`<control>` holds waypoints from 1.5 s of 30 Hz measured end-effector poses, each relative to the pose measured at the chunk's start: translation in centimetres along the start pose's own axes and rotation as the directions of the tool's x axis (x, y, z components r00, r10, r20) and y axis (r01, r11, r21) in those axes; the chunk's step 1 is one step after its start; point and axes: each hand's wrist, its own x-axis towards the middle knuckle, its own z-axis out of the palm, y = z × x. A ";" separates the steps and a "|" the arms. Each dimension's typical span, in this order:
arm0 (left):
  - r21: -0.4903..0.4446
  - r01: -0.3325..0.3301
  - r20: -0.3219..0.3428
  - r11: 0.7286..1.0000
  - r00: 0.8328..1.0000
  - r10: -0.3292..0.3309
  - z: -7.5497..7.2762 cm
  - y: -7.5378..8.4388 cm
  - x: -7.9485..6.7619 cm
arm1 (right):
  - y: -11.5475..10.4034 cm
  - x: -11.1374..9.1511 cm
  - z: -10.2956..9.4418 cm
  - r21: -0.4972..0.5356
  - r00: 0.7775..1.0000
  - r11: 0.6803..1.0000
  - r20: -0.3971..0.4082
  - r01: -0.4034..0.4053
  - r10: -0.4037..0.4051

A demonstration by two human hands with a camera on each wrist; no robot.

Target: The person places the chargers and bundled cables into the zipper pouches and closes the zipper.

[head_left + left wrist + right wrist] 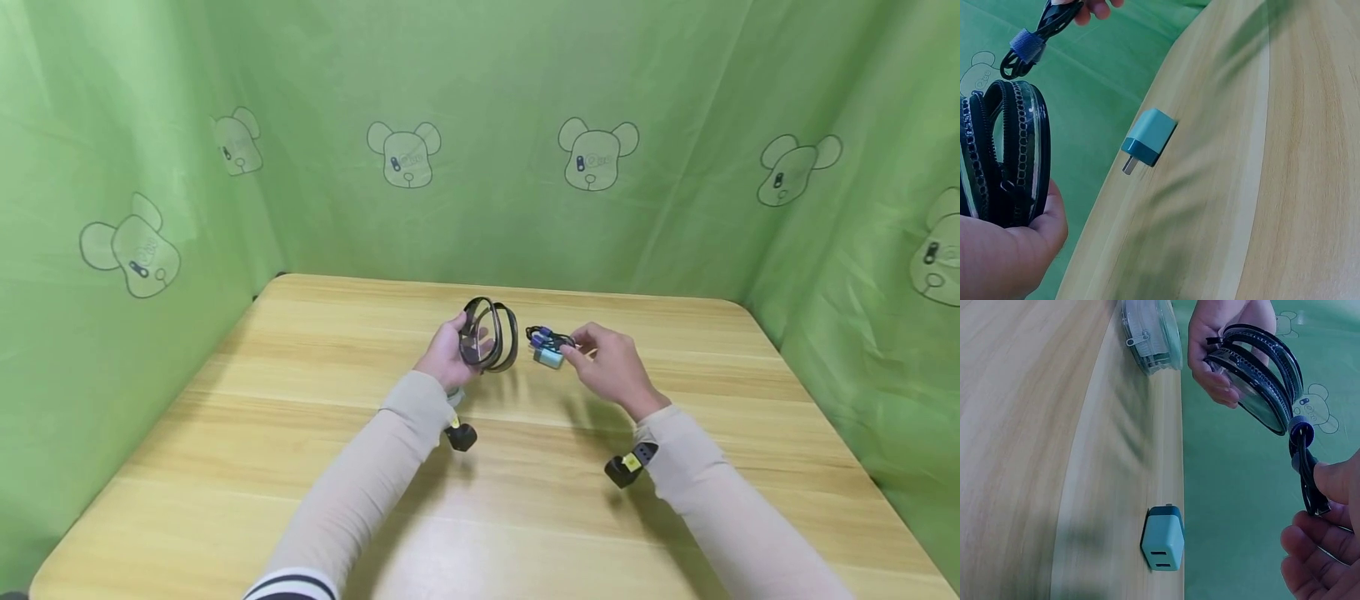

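Observation:
My left hand [447,354] grips a round clear pouch [1029,156] with a black rim. Its zipper is undone and the two halves stand apart. Between thumb and fingers my right hand [611,367] pinches a folded black cable [1305,481], bundled with blue straps [1027,45]. One end of the bundle is close to the pouch's opening in the right wrist view; whether they touch I cannot tell. Below the hands, a teal USB charger plug [548,357] lies on the table, its two ports showing in the right wrist view [1165,540].
Another clear zip pouch [1150,337] with a pale green edge is on the wooden table [495,500], near my left wrist. Green curtains [495,225] printed with bear heads surround the table at the back and both sides.

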 end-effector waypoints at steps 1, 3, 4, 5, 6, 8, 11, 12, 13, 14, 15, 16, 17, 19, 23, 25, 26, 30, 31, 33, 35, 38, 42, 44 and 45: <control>0.000 0.000 -0.001 1.000 1.000 0.000 0.0 0.0 0.0 | -0.1 0.0 0.0 0.000 1.000 1.000 -0.001 0.005 -0.005; -0.003 -0.002 -0.004 1.000 1.000 0.002 0.0 0.0 0.0 | -0.3 0.0 0.0 -0.002 1.000 1.000 -0.005 0.014 -0.014; -0.004 -0.002 -0.005 1.000 1.000 0.002 0.0 0.0 0.0 | -0.3 0.1 0.0 -0.002 1.000 1.000 -0.008 0.017 -0.017; -0.008 -0.004 -0.005 1.000 1.000 0.004 0.0 0.0 0.0 | -0.4 0.1 0.0 -0.001 1.000 1.000 -0.011 0.021 -0.021; -0.011 -0.004 -0.004 1.000 1.000 0.004 0.0 0.1 0.0 | -0.5 0.1 0.0 0.000 1.000 1.000 -0.014 0.024 -0.024; -0.010 -0.004 -0.004 1.000 1.000 0.004 -0.1 0.1 0.0 | -0.6 0.2 0.0 0.001 0.999 1.000 -0.021 0.030 -0.030; -0.012 -0.006 0.000 1.000 1.000 0.006 -0.1 0.1 0.0 | -0.7 0.2 0.1 0.004 0.999 0.999 -0.027 0.036 -0.036; -0.012 -0.005 0.000 1.000 1.000 0.005 -0.1 0.1 0.0 | -0.7 0.3 0.1 0.005 0.999 0.999 -0.029 0.038 -0.038; -0.011 -0.005 0.001 1.000 1.000 0.005 -0.1 0.1 0.1 | -0.7 0.3 0.1 0.005 0.999 0.999 -0.030 0.039 -0.039; -0.015 -0.005 0.002 1.000 1.000 0.005 -0.1 0.0 0.1 | -0.8 0.3 0.1 0.007 0.999 0.999 -0.032 0.042 -0.042; -0.016 -0.006 0.004 1.000 1.000 0.006 -0.1 0.0 0.1 | -0.8 0.3 0.2 0.007 0.998 0.999 -0.034 0.044 -0.044; -0.017 -0.005 0.005 1.000 1.000 0.006 0.0 0.0 0.1 | -0.9 0.3 0.2 0.008 0.998 0.999 -0.036 0.046 -0.045; -0.018 -0.005 0.005 1.000 1.000 0.005 0.0 0.0 0.2 | -0.9 0.3 0.2 0.010 0.998 0.999 -0.037 0.049 -0.049; -0.018 -0.005 0.007 1.000 1.000 0.005 0.0 0.0 0.2 | -1.1 0.3 0.2 0.011 0.998 0.999 -0.037 0.052 -0.052; -0.016 -0.003 0.004 1.000 1.000 0.003 0.0 0.0 0.2 | -1.3 0.4 0.2 0.009 0.998 0.998 -0.038 0.057 -0.056; -0.017 0.002 0.006 1.000 1.000 -0.002 0.0 0.0 0.2 | -1.3 0.4 0.3 0.004 0.998 0.998 -0.039 0.058 -0.058; -0.016 0.003 0.006 1.000 1.000 -0.003 0.0 0.0 0.2 | -1.4 0.4 0.3 0.002 0.998 0.998 -0.040 0.058 -0.058; -0.014 0.010 0.012 1.000 1.000 -0.010 -0.1 0.0 0.2 | -1.6 0.5 0.2 -0.002 0.997 0.998 -0.039 0.066 -0.066; -0.009 0.012 0.013 1.000 1.000 -0.012 -0.1 0.0 0.2 | -1.7 0.5 0.2 -0.003 0.997 0.998 -0.039 0.067 -0.067; -0.002 0.015 0.014 1.000 1.000 -0.015 0.0 0.0 0.2 | -1.8 0.5 0.2 -0.005 0.997 0.997 -0.038 0.072 -0.072; 0.006 0.020 0.014 1.000 1.000 -0.020 0.0 0.0 0.2 | -1.9 0.6 0.3 -0.009 0.997 0.997 -0.033 0.073 -0.073; 0.014 0.023 0.017 1.000 1.000 -0.023 0.0 0.0 0.2 | -1.9 0.7 0.3 -0.017 0.997 0.997 -0.028 0.077 -0.078; 0.018 0.030 0.025 0.999 0.999 -0.030 -0.1 -0.2 0.3 | -1.9 0.8 0.4 -0.028 0.995 0.995 -0.031 0.092 -0.093; 0.019 0.032 0.022 0.999 0.999 -0.032 -0.1 -0.2 0.2 | -1.9 0.8 0.4 -0.034 0.994 0.994 -0.034 0.100 -0.101; 0.020 0.032 0.023 0.999 0.999 -0.032 0.0 -0.2 0.2 | -1.9 0.8 0.4 -0.037 0.994 0.994 -0.036 0.103 -0.104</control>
